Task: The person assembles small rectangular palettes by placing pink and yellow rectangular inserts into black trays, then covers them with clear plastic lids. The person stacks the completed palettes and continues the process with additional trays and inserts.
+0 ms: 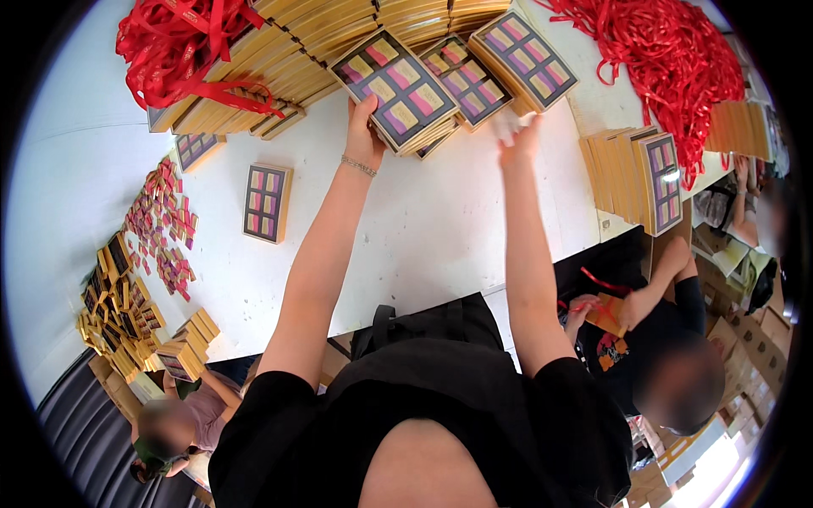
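My left hand [364, 140] grips the near-left side of a stack of flat boxes [396, 91], its thumb along the edge and its other fingers mostly hidden. The boxes have gold-coloured sides and dark lids with windows over six pink, purple and cream pieces. Just right of it, a second similar box [467, 83] lies tilted, partly covered. Farther right stands another stack of these boxes [527, 59], turned at an angle. My right hand [518, 144] is just below that stack's near corner; its fingers are smeared by motion, and whether they touch it I cannot tell.
Long rows of boxes [292, 55] line the table's far side. Red ribbons [182, 51] lie at far left, more ribbons [656, 63] at far right. A single box [267, 203] rests left. Boxes [618, 173] stand right. Co-workers [677, 372] sit on both sides.
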A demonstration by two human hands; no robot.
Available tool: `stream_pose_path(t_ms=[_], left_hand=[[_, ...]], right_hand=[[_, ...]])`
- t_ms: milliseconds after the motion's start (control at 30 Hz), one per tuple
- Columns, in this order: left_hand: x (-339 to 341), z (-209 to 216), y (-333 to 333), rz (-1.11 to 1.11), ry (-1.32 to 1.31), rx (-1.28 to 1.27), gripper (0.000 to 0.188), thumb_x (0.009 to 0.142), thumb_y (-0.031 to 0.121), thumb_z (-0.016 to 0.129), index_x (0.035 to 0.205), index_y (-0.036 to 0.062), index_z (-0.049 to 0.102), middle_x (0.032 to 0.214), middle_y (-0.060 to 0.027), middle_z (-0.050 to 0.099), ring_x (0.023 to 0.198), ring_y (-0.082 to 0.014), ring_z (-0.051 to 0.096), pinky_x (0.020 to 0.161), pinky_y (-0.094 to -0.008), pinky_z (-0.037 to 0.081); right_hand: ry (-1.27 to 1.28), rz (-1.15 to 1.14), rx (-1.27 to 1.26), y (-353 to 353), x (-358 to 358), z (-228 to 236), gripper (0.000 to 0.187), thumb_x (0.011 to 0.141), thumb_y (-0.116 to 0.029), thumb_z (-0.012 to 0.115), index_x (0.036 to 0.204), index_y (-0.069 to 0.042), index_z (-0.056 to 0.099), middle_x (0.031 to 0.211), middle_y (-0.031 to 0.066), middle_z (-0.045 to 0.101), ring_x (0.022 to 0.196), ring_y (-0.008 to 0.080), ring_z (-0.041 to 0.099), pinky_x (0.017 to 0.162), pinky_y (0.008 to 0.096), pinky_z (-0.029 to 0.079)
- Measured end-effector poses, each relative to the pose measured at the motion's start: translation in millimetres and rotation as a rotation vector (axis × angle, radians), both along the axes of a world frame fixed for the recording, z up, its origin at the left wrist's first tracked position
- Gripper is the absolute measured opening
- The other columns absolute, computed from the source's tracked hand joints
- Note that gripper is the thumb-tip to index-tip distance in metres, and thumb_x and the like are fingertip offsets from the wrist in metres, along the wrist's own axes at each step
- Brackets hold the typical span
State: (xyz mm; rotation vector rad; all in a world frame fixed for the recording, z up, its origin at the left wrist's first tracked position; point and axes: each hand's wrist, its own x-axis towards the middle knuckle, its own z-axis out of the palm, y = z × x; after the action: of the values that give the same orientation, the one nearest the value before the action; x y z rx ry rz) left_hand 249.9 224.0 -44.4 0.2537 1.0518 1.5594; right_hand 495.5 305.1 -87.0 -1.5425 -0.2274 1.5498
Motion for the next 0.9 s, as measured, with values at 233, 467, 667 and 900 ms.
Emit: stream_pose_path(t_ms=[233, 467, 667, 900], left_hand=[[-1, -6, -2, -0.026, -0.041, 0.082, 0.067, 0.084, 0.034, 0.066, 0.139, 0.0129, 0.035, 0.132, -0.0061, 0.05, 0.123, -0.0225, 0.049, 0.102, -0.0405, 0.044], [-10, 3, -9, -0.081, -0.052, 0.038, 0.06, 0.085, 0.032, 0.065, 0.135, 0.0079, 0.042, 0.129, -0.0067, 0.054, 0.12, -0.0232, 0.052, 0.102, -0.0399, 0.043], [-13, 16, -16, -0.121, -0.151, 0.048, 0.057, 0.088, 0.032, 0.061, 0.135, 0.0088, 0.04, 0.131, -0.0079, 0.052, 0.12, -0.0244, 0.053, 0.104, -0.0422, 0.043], [40, -5, 18, -0.197, -0.156, 0.047, 0.066, 0.086, 0.032, 0.063, 0.138, 0.0138, 0.028, 0.126, -0.0121, 0.052, 0.111, -0.0241, 0.059, 0.077, -0.0398, 0.06]], right_hand=[[-0.103, -0.015, 0.244, -3, -68, -17, 0.077, 0.079, -0.036, 0.076, 0.129, 0.007, 0.037, 0.123, 0.0186, 0.051, 0.109, 0.0255, 0.052, 0.091, 0.0371, 0.044], [-0.168, -0.003, 0.285, -44, -48, 47, 0.051, 0.071, -0.018, 0.082, 0.107, -0.002, 0.049, 0.086, 0.0043, 0.059, 0.067, 0.0109, 0.052, 0.057, 0.0269, 0.039], [-0.118, 0.039, 0.349, -98, 31, 124, 0.047, 0.084, -0.019, 0.062, 0.123, 0.003, 0.05, 0.119, 0.013, 0.061, 0.109, 0.0209, 0.059, 0.095, 0.038, 0.048], [-0.167, 0.147, 0.305, 56, 100, 108, 0.041, 0.083, -0.046, 0.066, 0.102, -0.009, 0.064, 0.087, 0.0005, 0.062, 0.075, 0.0114, 0.056, 0.064, 0.0281, 0.039]])
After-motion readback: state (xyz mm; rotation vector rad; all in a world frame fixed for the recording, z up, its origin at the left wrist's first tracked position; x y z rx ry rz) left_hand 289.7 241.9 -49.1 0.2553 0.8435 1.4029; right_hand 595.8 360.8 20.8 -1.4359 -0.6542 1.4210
